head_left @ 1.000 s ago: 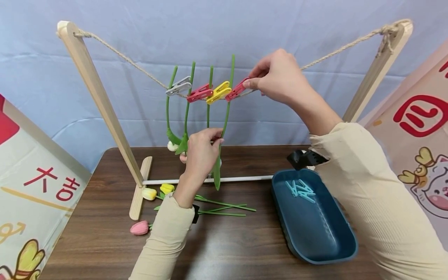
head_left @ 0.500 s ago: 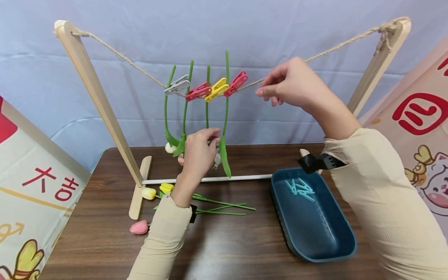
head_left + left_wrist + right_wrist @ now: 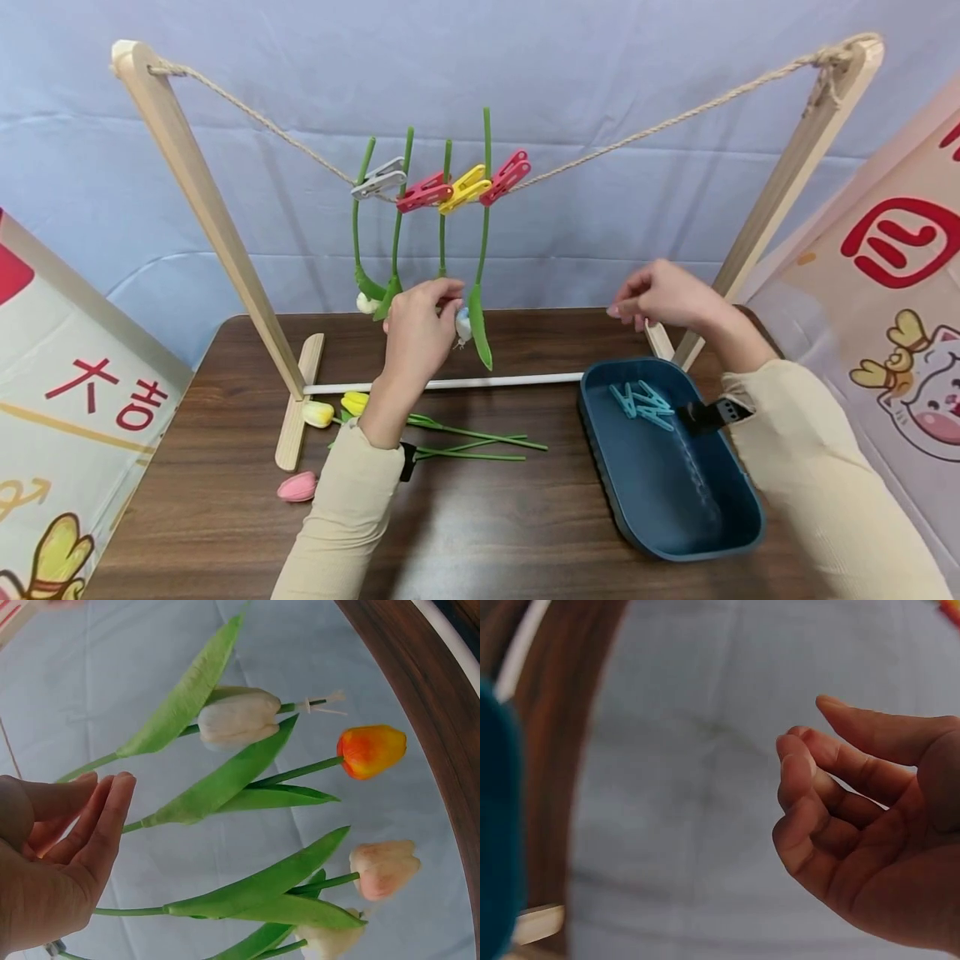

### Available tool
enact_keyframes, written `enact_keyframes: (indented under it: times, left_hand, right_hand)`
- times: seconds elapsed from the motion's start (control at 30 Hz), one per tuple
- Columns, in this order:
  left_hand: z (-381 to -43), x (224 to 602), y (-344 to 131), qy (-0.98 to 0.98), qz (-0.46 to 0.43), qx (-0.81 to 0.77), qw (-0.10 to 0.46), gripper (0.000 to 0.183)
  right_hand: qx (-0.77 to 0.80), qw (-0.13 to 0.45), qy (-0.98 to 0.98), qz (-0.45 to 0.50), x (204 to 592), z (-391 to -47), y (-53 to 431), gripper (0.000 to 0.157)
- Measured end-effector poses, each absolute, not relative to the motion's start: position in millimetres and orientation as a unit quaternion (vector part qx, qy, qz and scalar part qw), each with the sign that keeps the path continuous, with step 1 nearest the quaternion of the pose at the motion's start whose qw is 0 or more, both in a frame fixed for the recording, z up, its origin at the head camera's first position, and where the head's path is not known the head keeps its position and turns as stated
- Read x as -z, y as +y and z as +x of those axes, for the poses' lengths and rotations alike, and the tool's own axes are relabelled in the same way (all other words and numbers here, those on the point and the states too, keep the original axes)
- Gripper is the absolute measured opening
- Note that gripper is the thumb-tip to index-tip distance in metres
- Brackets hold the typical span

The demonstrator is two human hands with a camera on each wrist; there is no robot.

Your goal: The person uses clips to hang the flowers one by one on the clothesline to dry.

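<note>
Several artificial tulips hang upside down from a rope, their green stems held by a grey clothespin, two red ones and a yellow clothespin. My left hand is beside the hanging blooms with loosely bent fingers and nothing in them. Close past its fingertips in the left wrist view are a white tulip, an orange-yellow tulip and a pale pink tulip. My right hand hovers behind the blue bin, fingers loosely curled, thumb apart, holding nothing. Light-blue clothespins lie in that bin.
Wooden posts carry the rope, and a white rod joins them low down. On the brown table lie a pink tulip and yellow tulips, partly behind the left forearm.
My right hand has let go of the right-hand red clothespin and moved right and down toward the bin. The rightmost tulip now hangs free, released by my left hand, which has shifted slightly left.
</note>
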State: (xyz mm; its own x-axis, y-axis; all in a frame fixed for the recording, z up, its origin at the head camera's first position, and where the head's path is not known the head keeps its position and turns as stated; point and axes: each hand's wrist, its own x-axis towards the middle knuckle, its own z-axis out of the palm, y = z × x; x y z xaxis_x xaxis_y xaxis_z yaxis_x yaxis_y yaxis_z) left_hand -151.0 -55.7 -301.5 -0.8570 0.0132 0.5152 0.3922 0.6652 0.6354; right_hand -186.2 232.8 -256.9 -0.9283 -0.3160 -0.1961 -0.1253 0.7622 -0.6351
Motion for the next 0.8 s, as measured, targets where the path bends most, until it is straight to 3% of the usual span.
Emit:
enact_keyframes:
  times: [0.47, 0.8]
  left_hand:
    - [-151, 308, -62, -0.872, -0.136, 0.399, 0.248, 0.013]
    - [-150, 314, -66, -0.871, -0.137, 0.397, 0.255, 0.011]
  right_hand:
    - [0.356, 0.218, 0.907, -0.044, 374, -176, 290, 0.025]
    - [0.266, 0.185, 0.946, 0.002, 406, -160, 302, 0.014]
